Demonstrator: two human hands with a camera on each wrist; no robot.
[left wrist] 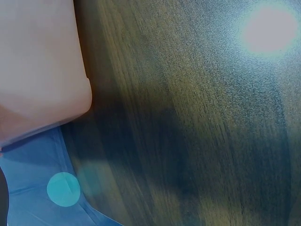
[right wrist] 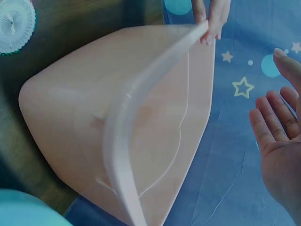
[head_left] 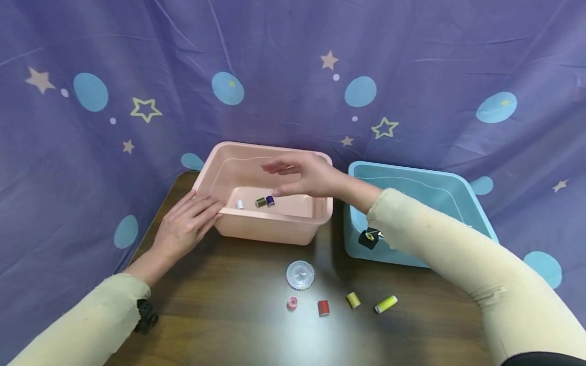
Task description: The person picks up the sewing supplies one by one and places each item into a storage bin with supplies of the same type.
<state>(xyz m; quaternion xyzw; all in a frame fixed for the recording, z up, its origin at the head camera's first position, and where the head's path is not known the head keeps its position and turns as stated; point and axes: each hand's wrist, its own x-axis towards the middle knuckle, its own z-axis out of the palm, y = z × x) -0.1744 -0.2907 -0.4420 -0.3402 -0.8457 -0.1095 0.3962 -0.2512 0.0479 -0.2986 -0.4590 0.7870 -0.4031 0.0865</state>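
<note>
My left hand grips the front-left corner of a pink plastic bin, its fingers lying over the rim; the right wrist view also shows these fingertips there. Over the bin hovers my right hand, fingers extended and nothing in it. In the right wrist view, its palm is bare. On the bin's floor lie a white spool, a green thread spool and a dark blue thread spool. The left wrist view shows the bin's outer wall, no fingers.
A blue bin stands right of the pink one, under my right forearm. On the wooden table lie a round pin wheel, a pink spool, a red spool, a yellow spool and a bright yellow spool.
</note>
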